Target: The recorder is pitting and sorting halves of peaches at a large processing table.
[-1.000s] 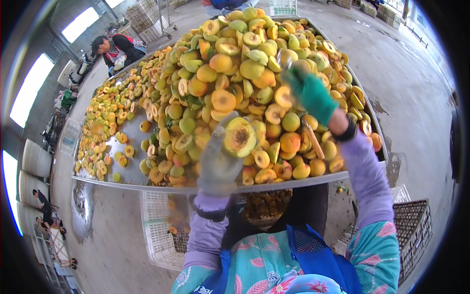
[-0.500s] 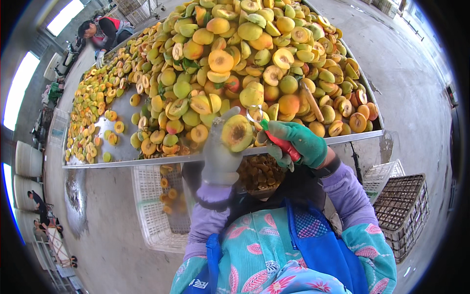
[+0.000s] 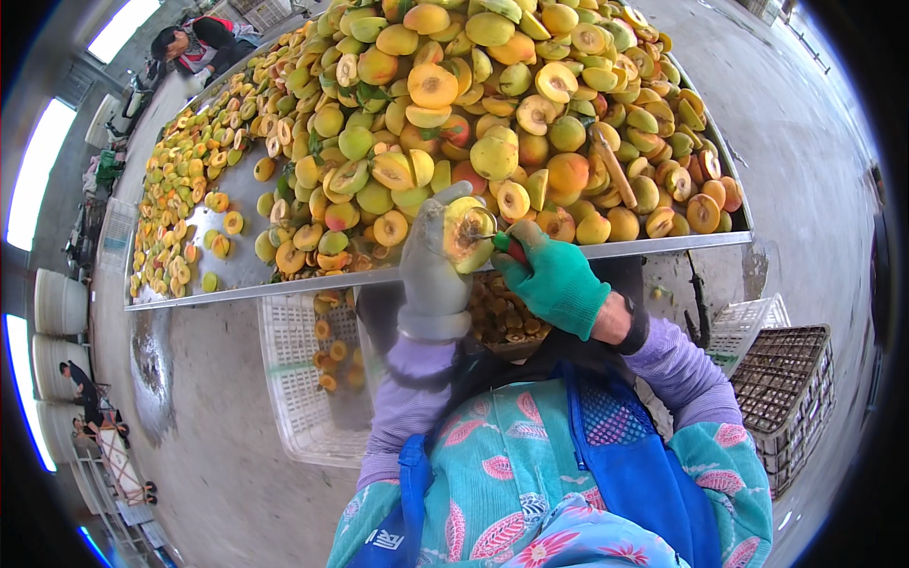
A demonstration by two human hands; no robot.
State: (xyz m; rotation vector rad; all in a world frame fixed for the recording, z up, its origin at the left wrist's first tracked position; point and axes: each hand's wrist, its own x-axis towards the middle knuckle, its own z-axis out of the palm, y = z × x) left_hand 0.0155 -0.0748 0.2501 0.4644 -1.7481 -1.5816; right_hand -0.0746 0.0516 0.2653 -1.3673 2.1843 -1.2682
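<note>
My left hand (image 3: 428,270), in a pale glove, holds a halved yellow peach (image 3: 464,227) with its cut face turned to the right. The hollow of the half looks brownish and rough. In a green glove, my right hand (image 3: 561,284) grips a pitting tool (image 3: 502,242) with a red and green handle. Its metal tip meets the cut face near the middle; how deep it sits I cannot tell. Both hands are at the near edge of a metal table (image 3: 275,290), in front of a large heap of whole and halved peaches (image 3: 379,175).
A wooden-handled tool (image 3: 615,170) lies on the heap. Beneath the table edge are a white crate (image 3: 295,431) with some halves and a container of brownish pieces (image 3: 502,312). Crates (image 3: 781,388) stand at right. Another person (image 3: 204,47) works at the far left corner.
My right hand has brought the pitting tool left and down from above the peach half onto its cut face. My left hand has turned the half toward the tool.
</note>
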